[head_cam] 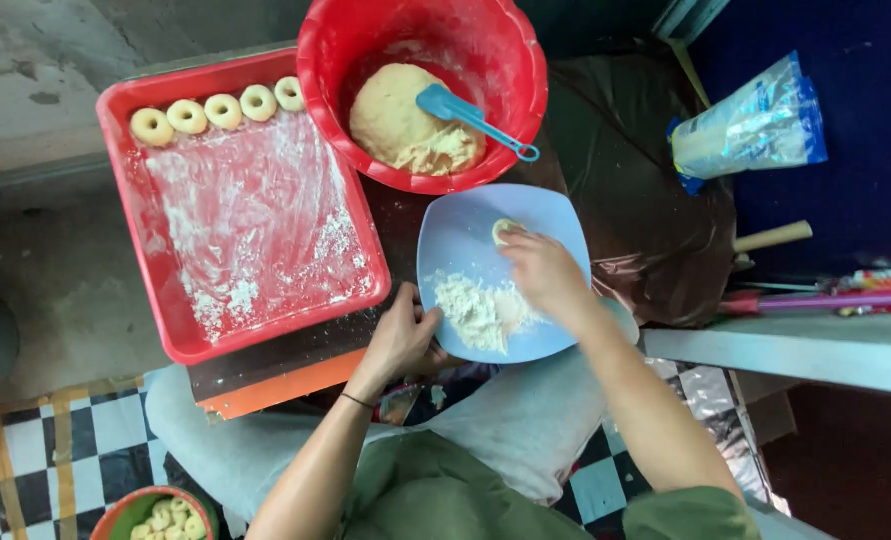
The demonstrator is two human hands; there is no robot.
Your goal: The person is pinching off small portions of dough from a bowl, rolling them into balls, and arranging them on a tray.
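Dough rings: one row laid, most of the dough left

Four dough rings [217, 110] are seen laid in one row along the far edge of the red tray [180, 340]; the rest of its floured lining is bare, so much room is left for more rows. A large lump of dough [400, 125] is left in the red bowl [520, 70], with a blue scraper [470, 115] resting on it. By this showing, the work is judged to be early.

A small piece of dough [503, 231] is pressed against the blue plate [455, 235] by the right hand [545, 275], its fingers [515, 245] bent together over the piece. A heap of flour [475, 310] lies on the near part of the plate. The plate's near left rim is pinched by the left hand [400, 340].

Tray, bowl and plate are crowded almost edge to edge on the dark desk [645, 230]. The plate overhangs the near edge above the lap. Open room is found only to the right, toward a bag of flour [755, 125]
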